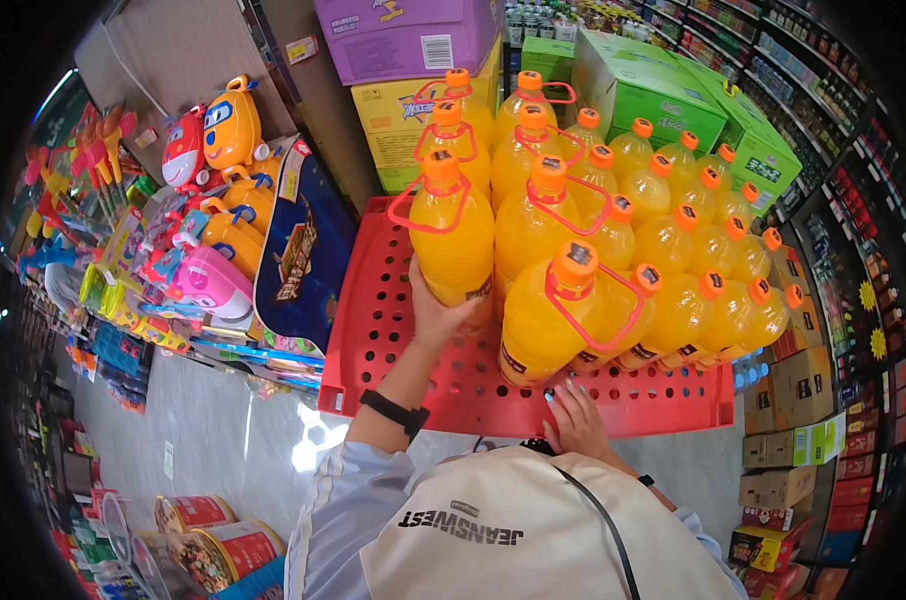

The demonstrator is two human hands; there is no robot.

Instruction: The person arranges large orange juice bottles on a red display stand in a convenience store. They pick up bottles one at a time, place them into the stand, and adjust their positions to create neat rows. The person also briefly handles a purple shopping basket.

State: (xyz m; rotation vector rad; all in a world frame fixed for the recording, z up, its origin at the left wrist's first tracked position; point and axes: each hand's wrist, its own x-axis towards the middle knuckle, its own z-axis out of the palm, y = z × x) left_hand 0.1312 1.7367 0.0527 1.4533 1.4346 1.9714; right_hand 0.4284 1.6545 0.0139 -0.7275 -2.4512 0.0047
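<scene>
Several large bottles of orange drink with orange caps and red carrying loops stand on a red perforated plastic display stand [370, 375]. My left hand [441, 307] is around the lower part of the front-left large bottle [453, 240]. Right of it, another large bottle [546, 322] stands near the stand's front edge. My right hand [576, 420] rests on the stand's front edge just below that bottle, fingers apart, holding nothing. Smaller orange bottles [674, 311] fill the right side in rows.
Behind the bottles are stacked purple [415, 45], yellow [389, 127] and green [648, 90] cartons. A toy display [228, 240] adjoins the stand at left. Cardboard boxes [802, 386] and stocked shelves line the right. Clear tubs [228, 555] stand at lower left.
</scene>
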